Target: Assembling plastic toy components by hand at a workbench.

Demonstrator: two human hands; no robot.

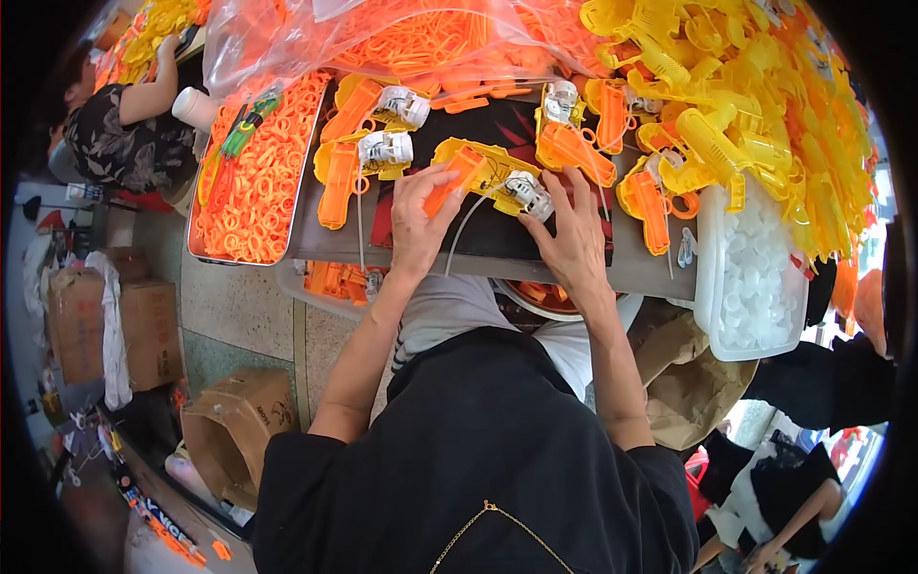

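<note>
In front of me on the work surface lies a yellow plastic toy gun half-shell (502, 158), its inside facing up. My left hand (418, 222) pinches an orange box-shaped piece (457, 180) at the shell's left part, between thumb and fingers. A white mechanism with thin wires (529, 194) sits at the shell's right end. My right hand (577, 237) grips it, thumb at its lower edge and fingers at its upper right. A thin clear tube (465, 225) curves down from the shell toward the table edge.
Similar part-filled shells lie left (339, 182) and right (574, 148). A tray of orange rings (251, 191) stands left, a tub of white caps (755, 277) right. Yellow shells (727, 124) are heaped at the far right, bagged orange parts (411, 43) behind. Another person (124, 129) sits far left.
</note>
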